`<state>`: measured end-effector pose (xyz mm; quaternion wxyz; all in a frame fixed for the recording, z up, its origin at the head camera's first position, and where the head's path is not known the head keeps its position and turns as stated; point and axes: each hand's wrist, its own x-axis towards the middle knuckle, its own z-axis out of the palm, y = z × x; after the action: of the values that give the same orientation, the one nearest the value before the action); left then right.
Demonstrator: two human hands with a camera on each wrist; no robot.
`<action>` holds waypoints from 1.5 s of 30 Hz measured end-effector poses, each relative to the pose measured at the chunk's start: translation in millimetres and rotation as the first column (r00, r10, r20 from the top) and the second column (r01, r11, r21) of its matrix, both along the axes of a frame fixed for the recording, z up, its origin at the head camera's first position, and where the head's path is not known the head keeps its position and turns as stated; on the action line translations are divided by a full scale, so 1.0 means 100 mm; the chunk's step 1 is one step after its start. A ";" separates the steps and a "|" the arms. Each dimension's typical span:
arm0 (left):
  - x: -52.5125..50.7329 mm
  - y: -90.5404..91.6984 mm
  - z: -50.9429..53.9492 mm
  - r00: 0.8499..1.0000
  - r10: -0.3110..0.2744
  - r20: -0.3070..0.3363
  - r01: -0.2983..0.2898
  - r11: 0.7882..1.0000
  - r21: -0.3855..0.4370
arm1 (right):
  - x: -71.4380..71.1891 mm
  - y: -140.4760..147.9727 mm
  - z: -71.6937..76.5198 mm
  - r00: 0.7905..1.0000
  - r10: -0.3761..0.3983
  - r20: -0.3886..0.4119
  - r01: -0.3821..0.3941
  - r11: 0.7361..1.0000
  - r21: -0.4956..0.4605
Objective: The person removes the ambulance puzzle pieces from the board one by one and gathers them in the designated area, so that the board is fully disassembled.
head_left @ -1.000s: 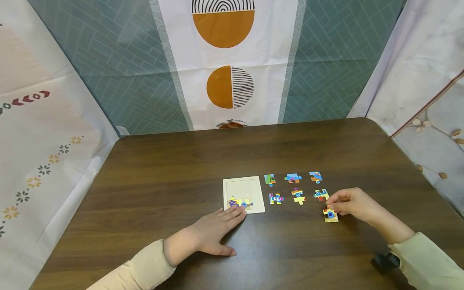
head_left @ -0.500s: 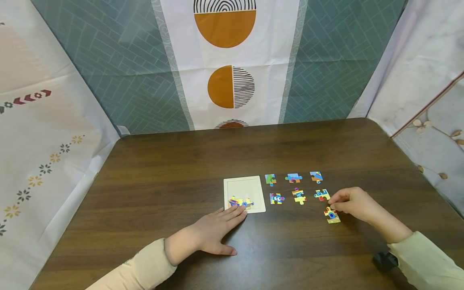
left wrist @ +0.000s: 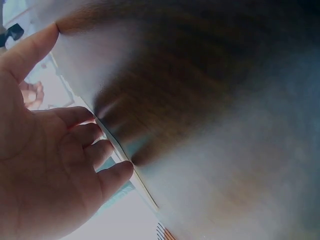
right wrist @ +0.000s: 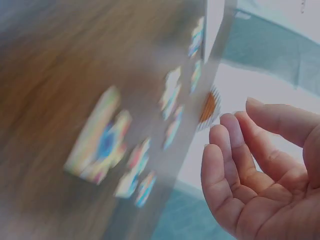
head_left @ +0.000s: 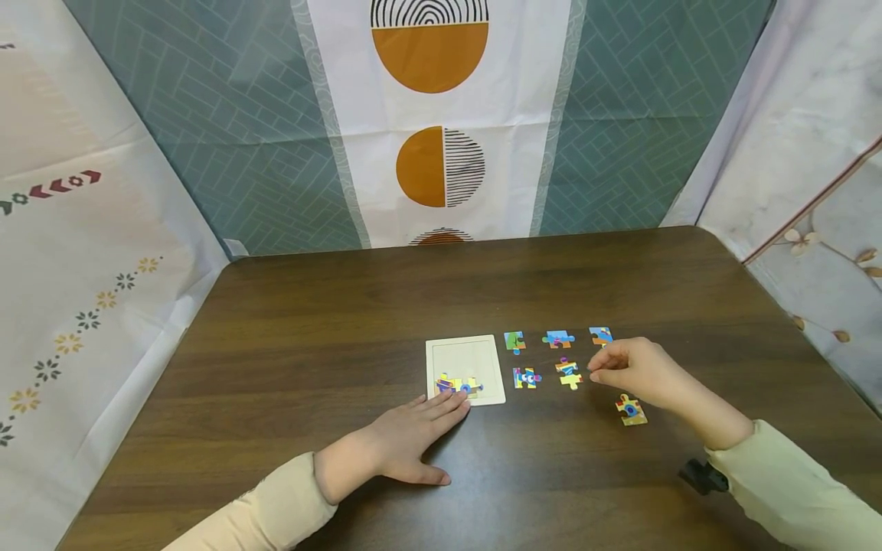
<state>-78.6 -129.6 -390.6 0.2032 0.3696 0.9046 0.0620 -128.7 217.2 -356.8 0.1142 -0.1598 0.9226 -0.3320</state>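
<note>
My left hand (head_left: pixel 413 442) lies with straight fingers on the near edge of a pale wooden puzzle tray (head_left: pixel 465 355). A few joined yellow and purple puzzle pieces (head_left: pixel 455 384) lie along the tray's near side. Over the right-hand pieces hovers my right hand (head_left: pixel 641 371), its fingers loosely curved. In the right wrist view a gap shows between thumb and fingertips, with nothing in it. A yellow corner piece with a blue circle (head_left: pixel 631 410) lies just below this hand. One piece of the lower row is hidden behind the hand in the head view.
Right of the tray lie loose puzzle pieces: a green and blue one (head_left: pixel 514 341), a blue one (head_left: pixel 558 338), a blue and orange one (head_left: pixel 601 335), a purple one (head_left: pixel 527 378) and a yellow one (head_left: pixel 569 373). A patterned cloth (head_left: pixel 441 164) hangs behind the brown table (head_left: pixel 310 321).
The right hand has let go of the yellow corner piece, which stays on the table turned slightly. It has lifted and moved left and away. The left hand stays put.
</note>
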 end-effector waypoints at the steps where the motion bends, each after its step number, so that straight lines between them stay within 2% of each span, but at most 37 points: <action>1: 0.00 0.00 0.00 1.000 -0.001 0.000 0.001 1.000 0.005 | -0.01 -0.05 0.01 1.000 0.007 0.004 -0.007 1.000 -0.010; 5: -0.01 0.00 0.02 1.000 -0.009 -0.003 0.009 1.000 0.014 | -0.03 -0.26 0.03 0.999 0.034 0.006 -0.034 0.998 -0.056; 10: -0.01 0.00 0.01 1.000 -0.018 0.001 0.017 1.000 0.025 | -0.01 -0.49 -0.04 0.998 0.068 -0.007 -0.068 0.994 -0.087; 19: 0.01 0.00 -0.01 1.000 0.013 0.012 -0.013 1.000 0.004 | 0.01 -0.88 -0.14 0.985 0.173 -0.006 -0.172 0.978 -0.116; 27: 0.01 -0.01 -0.01 1.000 0.002 0.002 -0.002 1.000 0.008 | -0.02 -1.18 -0.22 0.984 0.178 -0.001 -0.177 0.979 -0.106; 31: 0.01 -0.01 -0.01 1.000 -0.011 -0.001 0.011 1.000 0.017 | -0.02 -1.26 -0.28 0.982 0.188 0.035 -0.184 0.978 -0.097; 34: 0.01 0.00 -0.01 1.000 -0.015 0.002 0.015 1.000 0.020 | -0.03 -1.29 -0.33 0.977 0.209 0.033 -0.205 0.975 -0.089; 38: 0.00 0.01 -0.01 1.000 -0.016 0.008 0.016 1.000 0.017 | -0.05 -1.29 -0.36 0.972 0.231 0.030 -0.227 0.967 -0.114; 45: 0.00 0.00 -0.02 1.000 -0.010 0.017 0.010 1.000 -0.006 | -0.07 -1.27 -0.38 0.973 0.225 0.062 -0.212 0.963 -0.168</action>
<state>-78.2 -129.7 -392.1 0.2122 0.3730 0.9011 0.0616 -136.2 89.8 -394.7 0.1738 -0.2556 0.8643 -0.3967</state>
